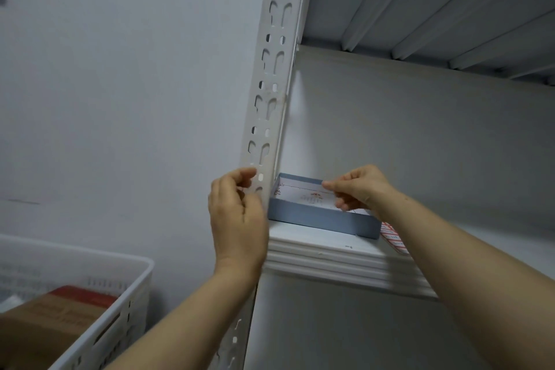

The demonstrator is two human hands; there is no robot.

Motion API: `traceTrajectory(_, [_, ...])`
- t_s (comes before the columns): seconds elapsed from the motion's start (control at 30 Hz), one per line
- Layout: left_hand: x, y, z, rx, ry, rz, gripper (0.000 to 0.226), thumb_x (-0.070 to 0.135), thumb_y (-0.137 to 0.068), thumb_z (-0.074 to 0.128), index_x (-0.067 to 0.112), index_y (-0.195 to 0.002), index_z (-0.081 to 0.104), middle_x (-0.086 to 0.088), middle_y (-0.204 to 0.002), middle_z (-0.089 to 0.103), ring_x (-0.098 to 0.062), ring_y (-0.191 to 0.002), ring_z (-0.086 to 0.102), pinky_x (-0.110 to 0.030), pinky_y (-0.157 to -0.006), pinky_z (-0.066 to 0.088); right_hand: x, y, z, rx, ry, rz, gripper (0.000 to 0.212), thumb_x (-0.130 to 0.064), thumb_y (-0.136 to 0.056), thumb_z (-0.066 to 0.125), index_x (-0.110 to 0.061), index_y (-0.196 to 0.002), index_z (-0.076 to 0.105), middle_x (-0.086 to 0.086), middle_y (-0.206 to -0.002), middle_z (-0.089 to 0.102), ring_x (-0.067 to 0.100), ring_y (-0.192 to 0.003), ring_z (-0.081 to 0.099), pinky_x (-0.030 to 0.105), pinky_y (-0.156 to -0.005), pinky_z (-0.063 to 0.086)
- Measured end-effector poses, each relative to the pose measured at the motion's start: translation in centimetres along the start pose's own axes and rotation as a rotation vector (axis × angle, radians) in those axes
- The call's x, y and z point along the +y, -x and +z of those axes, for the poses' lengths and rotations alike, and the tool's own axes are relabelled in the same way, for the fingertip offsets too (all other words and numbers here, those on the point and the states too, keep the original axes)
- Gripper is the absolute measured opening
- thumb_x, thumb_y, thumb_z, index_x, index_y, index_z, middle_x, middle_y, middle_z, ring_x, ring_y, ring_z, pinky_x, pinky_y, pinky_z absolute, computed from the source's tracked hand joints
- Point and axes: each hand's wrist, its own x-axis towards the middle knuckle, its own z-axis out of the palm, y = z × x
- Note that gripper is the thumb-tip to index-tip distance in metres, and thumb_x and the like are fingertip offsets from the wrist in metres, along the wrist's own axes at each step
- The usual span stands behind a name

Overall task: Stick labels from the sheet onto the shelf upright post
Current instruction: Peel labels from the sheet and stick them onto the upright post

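The left hand (237,213) is raised against the lower part of the shelf upright post (270,81), its fingers curled in toward the thumb just beside the slotted face; whether it has a label pinched there cannot be told, since nothing shows clearly between the fingertips. The right hand (359,189) reaches over the blue box (324,221) that sits on the shelf (330,255), thumb and forefinger closed together in a light pinch at the box's far rim, seemingly on a thin edge of paper, though what it grips is too small to make out. Inside the box lies a white sheet with faint red print. Just beside the box, partly hidden under the right forearm, a label sheet (393,239) with red-bordered labels rests on the shelf near its front edge. The post rises white and perforated to the underside of the upper shelf (420,9), and no label can be seen on its visible face, so the task looks to be at or near its beginning: as a judgement, the sticking is still to be done, and the hands are either peeling a label or readying one for the post. To the lower left, well apart from the hands, a white plastic basket (90,309) holds a brown cardboard carton (51,318).
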Motion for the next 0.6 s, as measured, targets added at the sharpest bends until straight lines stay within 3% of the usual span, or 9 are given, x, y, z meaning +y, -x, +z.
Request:
traceTrajectory(0.1, [-0.4, -0.5, -0.7, 0.033, 0.036, -0.206, 0.03, 0.003, -0.093, 0.041, 0.027, -0.108, 0.051, 0.0, -0.114, 0.051, -0.018, -0.106, 0.051, -0.042, -0.099, 0.044, -0.2, 0.3, 0.4, 0.054, 0.376, -0.115, 0.027, -0.02, -0.081, 0.071, -0.011, -0.063, 0.053, 0.007, -0.063, 0.055, 0.016, -0.054, 0.054, 0.026, -0.054, 0.046])
traceTrajectory(0.13, [-0.7, -0.6, -0.9, 0.043, 0.026, -0.244, 0.033, 0.004, -0.091, 0.043, 0.026, -0.114, 0.051, 0.001, -0.117, 0.048, -0.018, -0.11, 0.049, -0.042, -0.101, 0.043, -0.5, 0.8, 0.8, 0.001, 0.502, -0.142, 0.015, -0.023, -0.082, 0.07, -0.011, -0.077, 0.062, 0.009, -0.081, 0.061, 0.018, -0.071, 0.059, 0.027, -0.067, 0.047])
traceTrajectory(0.17, [-0.7, -0.6, -1.3, 0.046, 0.01, -0.266, 0.038, 0.006, -0.09, 0.046, 0.026, -0.122, 0.049, 0.002, -0.119, 0.046, -0.018, -0.113, 0.046, -0.041, -0.103, 0.041, -0.6, 1.2, 1.1, -0.056, 0.634, -0.172, 0.023, -0.026, -0.085, 0.067, -0.011, -0.102, 0.066, 0.011, -0.108, 0.06, 0.021, -0.097, 0.059, 0.028, -0.084, 0.044])
traceTrajectory(0.2, [-1.0, -0.7, -1.7, 0.017, 0.004, -0.295, 0.044, 0.007, -0.089, 0.05, 0.025, -0.129, 0.047, 0.002, -0.121, 0.046, -0.016, -0.116, 0.045, -0.038, -0.103, 0.04, -0.6, 1.4, 1.4, -0.063, 0.719, -0.217, 0.04, -0.025, -0.089, 0.063, -0.012, -0.126, 0.057, 0.011, -0.131, 0.048, 0.023, -0.119, 0.05, 0.029, -0.099, 0.036])
traceTrajectory(0.23, [-1.3, -0.8, -2.1, -0.044, 0.029, -0.331, 0.049, 0.007, -0.088, 0.054, 0.025, -0.133, 0.045, 0.002, -0.121, 0.049, -0.013, -0.114, 0.047, -0.032, -0.101, 0.041, -0.7, 1.9, 1.9, -0.006, 0.718, -0.297, 0.044, -0.021, -0.092, 0.057, -0.013, -0.134, 0.049, 0.011, -0.141, 0.04, 0.024, -0.129, 0.042, 0.028, -0.106, 0.029])
traceTrajectory(0.27, [-1.6, -1.0, -2.5, -0.132, 0.084, -0.382, 0.051, 0.007, -0.087, 0.057, 0.024, -0.133, 0.046, 0.002, -0.121, 0.053, -0.01, -0.111, 0.051, -0.026, -0.098, 0.042, -0.8, 2.4, 2.4, 0.1, 0.655, -0.402, 0.038, -0.015, -0.094, 0.053, -0.012, -0.132, 0.052, 0.01, -0.138, 0.043, 0.023, -0.127, 0.044, 0.028, -0.106, 0.03])
traceTrajectory(0.33, [-2.2, -1.1, -3.3, -0.307, 0.134, -0.442, 0.048, 0.009, -0.084, 0.064, 0.019, -0.129, 0.053, 0.0, -0.125, 0.06, -0.01, -0.114, 0.056, -0.027, -0.1, 0.045, -1.1, 4.1, 3.7, 0.264, 0.352, -0.487, 0.027, -0.005, -0.094, 0.047, -0.008, -0.114, 0.065, 0.008, -0.111, 0.062, 0.021, -0.102, 0.06, 0.029, -0.095, 0.045])
traceTrajectory(0.43, [-2.4, -1.8, -4.3, -0.388, 0.138, -0.394, 0.037, 0.006, -0.081, 0.067, 0.019, -0.115, 0.066, 0.002, -0.112, 0.071, -0.01, -0.107, 0.064, -0.02, -0.092, 0.051, -1.4, 7.4, 6.5, 0.066, -0.242, -0.298, 0.022, 0.003, -0.095, 0.043, 0.0, -0.104, 0.062, 0.008, -0.08, 0.064, 0.017, -0.071, 0.064, 0.022, -0.069, 0.056])
traceTrajectory(0.6, [-1.9, -2.7, -4.9, -0.477, 0.021, -0.287, 0.031, 0.003, -0.082, 0.067, 0.017, -0.11, 0.071, 0.005, -0.098, 0.075, -0.01, -0.092, 0.07, -0.015, -0.08, 0.054, -0.8, 9.0, 9.0, -0.146, -0.421, -0.155, 0.024, 0.0, -0.097, 0.041, -0.007, -0.102, 0.063, 0.003, -0.082, 0.07, 0.01, -0.071, 0.067, 0.02, -0.07, 0.056])
